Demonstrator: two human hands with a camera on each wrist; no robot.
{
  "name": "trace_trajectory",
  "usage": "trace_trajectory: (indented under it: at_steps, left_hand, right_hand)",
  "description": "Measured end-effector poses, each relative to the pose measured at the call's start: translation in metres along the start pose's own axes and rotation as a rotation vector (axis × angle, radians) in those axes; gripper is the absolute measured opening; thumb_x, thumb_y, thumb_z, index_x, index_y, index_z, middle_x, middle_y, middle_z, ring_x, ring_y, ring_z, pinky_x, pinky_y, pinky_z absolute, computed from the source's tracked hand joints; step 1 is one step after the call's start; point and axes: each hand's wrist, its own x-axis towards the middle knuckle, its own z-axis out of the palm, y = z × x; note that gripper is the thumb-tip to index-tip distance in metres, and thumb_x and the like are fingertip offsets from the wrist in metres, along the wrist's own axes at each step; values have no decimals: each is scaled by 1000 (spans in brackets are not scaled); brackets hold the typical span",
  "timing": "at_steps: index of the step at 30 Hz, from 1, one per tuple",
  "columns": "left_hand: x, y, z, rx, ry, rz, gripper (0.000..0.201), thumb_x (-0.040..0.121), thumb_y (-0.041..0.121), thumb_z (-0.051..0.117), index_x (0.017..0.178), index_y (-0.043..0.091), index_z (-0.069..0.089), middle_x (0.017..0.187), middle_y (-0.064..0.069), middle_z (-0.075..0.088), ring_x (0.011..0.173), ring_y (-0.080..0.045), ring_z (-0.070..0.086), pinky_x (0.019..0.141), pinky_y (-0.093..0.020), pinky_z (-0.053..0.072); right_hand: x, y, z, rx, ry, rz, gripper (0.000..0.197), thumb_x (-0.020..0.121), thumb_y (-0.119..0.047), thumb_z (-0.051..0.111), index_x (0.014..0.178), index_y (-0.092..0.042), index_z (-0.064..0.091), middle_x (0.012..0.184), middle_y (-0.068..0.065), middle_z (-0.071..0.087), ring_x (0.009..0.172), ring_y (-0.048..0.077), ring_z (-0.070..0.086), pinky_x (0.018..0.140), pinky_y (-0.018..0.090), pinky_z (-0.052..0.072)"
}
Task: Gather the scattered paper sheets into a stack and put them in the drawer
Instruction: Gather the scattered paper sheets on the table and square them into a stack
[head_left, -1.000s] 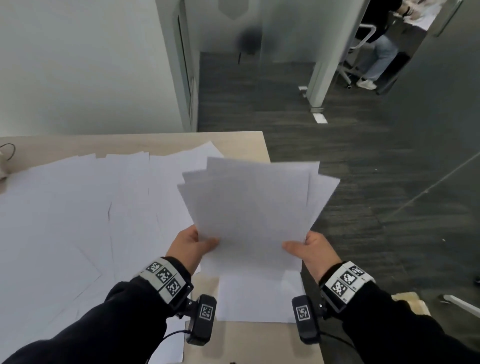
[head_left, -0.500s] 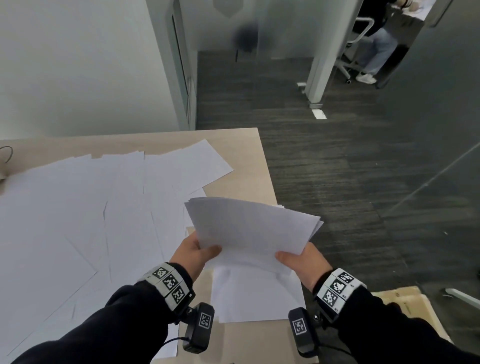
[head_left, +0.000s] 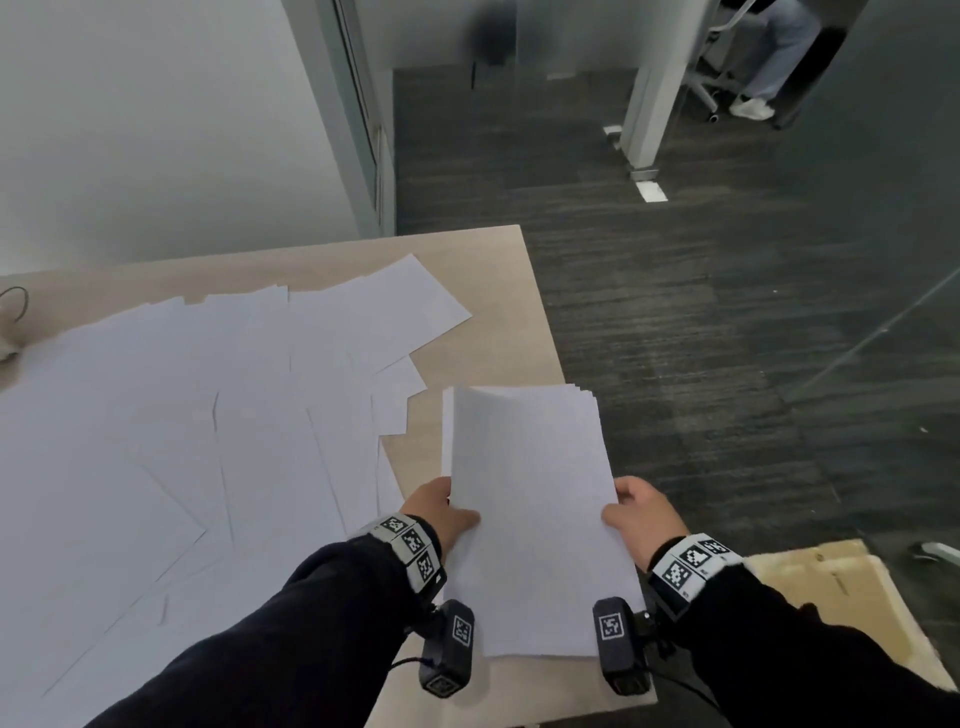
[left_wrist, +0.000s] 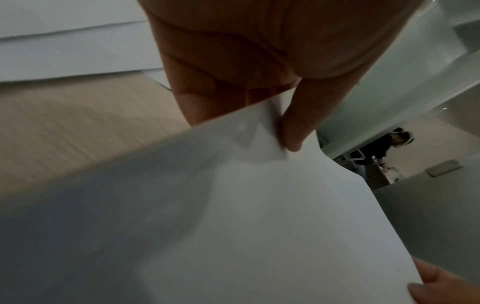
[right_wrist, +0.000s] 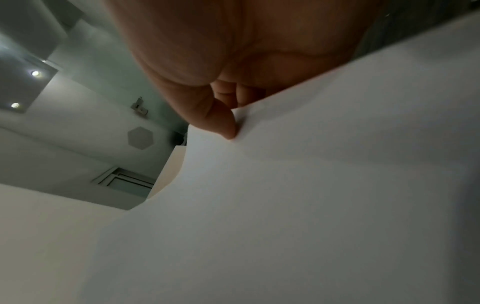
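Observation:
A stack of white paper sheets (head_left: 535, 499) lies lengthwise away from me over the right end of the wooden table (head_left: 488, 291). My left hand (head_left: 441, 512) grips its left edge, thumb on top. My right hand (head_left: 631, 512) grips its right edge the same way. In the left wrist view the left hand (left_wrist: 285, 127) pinches the stack (left_wrist: 233, 226) with thumb above and fingers below. In the right wrist view the right hand's thumb (right_wrist: 223, 123) presses on the stack (right_wrist: 311, 195). Many loose sheets (head_left: 182, 441) lie overlapping across the table's left and middle.
The table ends at its right edge (head_left: 545, 332) with dark carpet floor (head_left: 701, 312) beyond. A light wooden surface (head_left: 841, 597) shows low at the right, beside my right arm. A white pillar (head_left: 649, 104) and a seated person's legs (head_left: 774, 57) are far back.
The held sheets went from fanned and raised upright to squared into a neat stack lowered flat, long side pointing away. Both hands moved from the bottom edge to the side edges.

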Motion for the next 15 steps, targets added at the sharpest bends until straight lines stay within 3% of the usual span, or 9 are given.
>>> trace_trajectory:
  at_steps: [3, 6, 8, 11, 13, 15]
  left_hand:
    - [8, -2, 4, -23, 24, -58, 26, 82, 19, 68, 108, 18, 63, 96, -2, 70, 86, -28, 70, 72, -41, 62]
    - [17, -13, 0, 90, 161, -56, 47, 82, 24, 72, 126, 17, 59, 112, -2, 63, 96, -22, 61, 84, -29, 50]
    - [18, -20, -3, 81, 207, -62, 55, 82, 22, 72, 133, 16, 55, 128, -4, 57, 110, -21, 58, 90, -26, 44]
    - [15, -27, 3, 76, 186, -43, 37, 80, 20, 72, 116, 23, 61, 129, -3, 55, 112, -21, 57, 95, -32, 47]
    - [12, -28, 10, 56, 171, -1, 25, 80, 18, 71, 101, 27, 61, 124, 1, 55, 108, -18, 55, 91, -31, 45]
    - [10, -24, 16, 40, 123, 41, 22, 80, 15, 69, 96, 27, 61, 126, 5, 52, 117, -19, 53, 93, -28, 41]
  right_hand:
    - [5, 2, 3, 9, 17, 1, 26, 79, -3, 61, 98, -21, 66, 92, -2, 74, 87, 22, 70, 88, 44, 55]
    - [9, 7, 2, -24, 66, 31, 30, 84, -11, 63, 113, -16, 63, 96, -1, 68, 89, 18, 65, 84, 33, 50]
    - [8, 10, 0, -77, 86, 48, 44, 85, -17, 63, 128, -16, 56, 113, 5, 62, 100, 21, 60, 86, 30, 45]
    - [6, 12, 2, -35, 23, 76, 61, 88, -21, 62, 145, -18, 40, 141, 6, 50, 123, 23, 52, 98, 33, 42]
    - [2, 7, 7, 14, -33, 69, 64, 88, -21, 61, 147, -24, 36, 141, -2, 50, 121, 20, 54, 95, 31, 43]
    - [-1, -1, 14, 28, -82, 28, 66, 87, -22, 60, 147, -30, 33, 142, -10, 47, 117, 16, 54, 95, 30, 42]
